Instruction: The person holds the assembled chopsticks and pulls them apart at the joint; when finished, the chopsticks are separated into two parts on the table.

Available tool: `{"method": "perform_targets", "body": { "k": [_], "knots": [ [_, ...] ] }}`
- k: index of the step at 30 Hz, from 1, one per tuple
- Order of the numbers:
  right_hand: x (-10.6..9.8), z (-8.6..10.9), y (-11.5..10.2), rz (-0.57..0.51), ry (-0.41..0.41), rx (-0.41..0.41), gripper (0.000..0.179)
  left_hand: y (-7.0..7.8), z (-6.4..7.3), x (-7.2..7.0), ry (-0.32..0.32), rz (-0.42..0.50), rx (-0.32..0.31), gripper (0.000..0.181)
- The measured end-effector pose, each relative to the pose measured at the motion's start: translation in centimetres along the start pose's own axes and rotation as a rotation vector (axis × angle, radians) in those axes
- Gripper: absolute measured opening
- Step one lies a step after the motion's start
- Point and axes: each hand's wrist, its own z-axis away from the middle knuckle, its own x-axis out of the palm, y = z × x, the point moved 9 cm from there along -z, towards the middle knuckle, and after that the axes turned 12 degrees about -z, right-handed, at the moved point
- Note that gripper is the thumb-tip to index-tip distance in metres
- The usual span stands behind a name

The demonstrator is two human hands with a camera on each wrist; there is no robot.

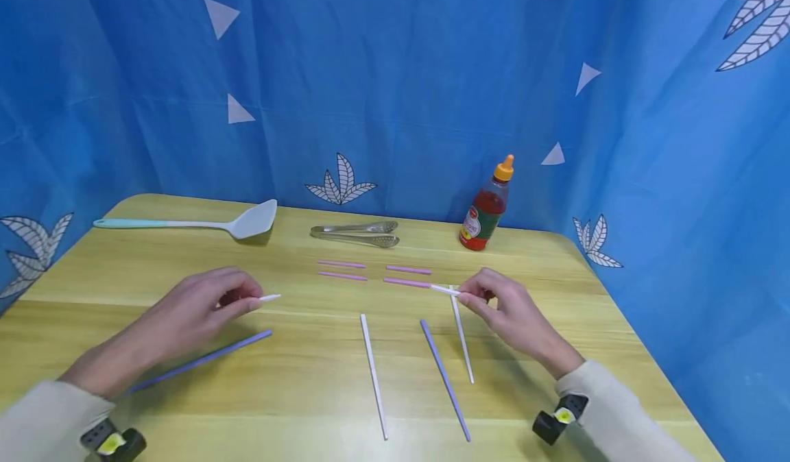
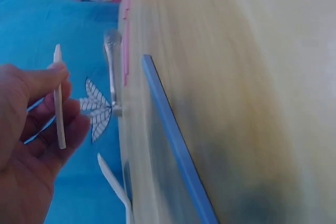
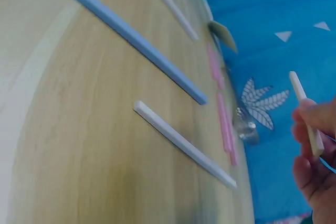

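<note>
We locate the left short white stick in front of the left hand, raised above the table. We pinch it between the thumb and fingertips. We pinch the right short white stick likewise in the right hand. Both sticks are slim and are likely to pivot or slip if we relax either pinch.

In the head view, the tip of the right short white stick meets the end of the lower right pink stick; we cannot tell whether they touch. If we lower the tip carelessly, we could push that pink stick out of line with the upper right pink stick.

The right long white stick lies beside the right hand, its far end near the held stick; a low wrist could knock it askew. The left blue stick runs partly hidden behind the left arm, so we could sweep it with the sleeve.

Farther out, the tongs lie behind the pink sticks. We judge the upright sauce bottle at risk only from a long overreach.
</note>
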Motion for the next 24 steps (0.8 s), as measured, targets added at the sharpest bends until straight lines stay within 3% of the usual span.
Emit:
{"method": "perform_targets", "body": {
  "k": [4,8,17,24],
  "knots": [
    [1.5,-1.4,1.2,-0.019,-0.052,0.001,0.011,1.0,-2.0,1.4,-0.062,-0.006,0.073,0.005],
    [3.3,-2.6,2.1,-0.008,-0.052,0.007,0.008,2.3,-4.1,3.1,-0.09,-0.049,0.113,0.007],
    [5.9,-4.3,2.9,0.055,-0.104,0.027,0.008,5.4,-8.2,5.6,-0.077,-0.117,0.256,0.013],
    [7.1,-4.7,2.5,0.09,-0.154,0.003,0.007,6.0,-10.3,7.6,-0.131,-0.134,0.258,0.012]
  ]
}}
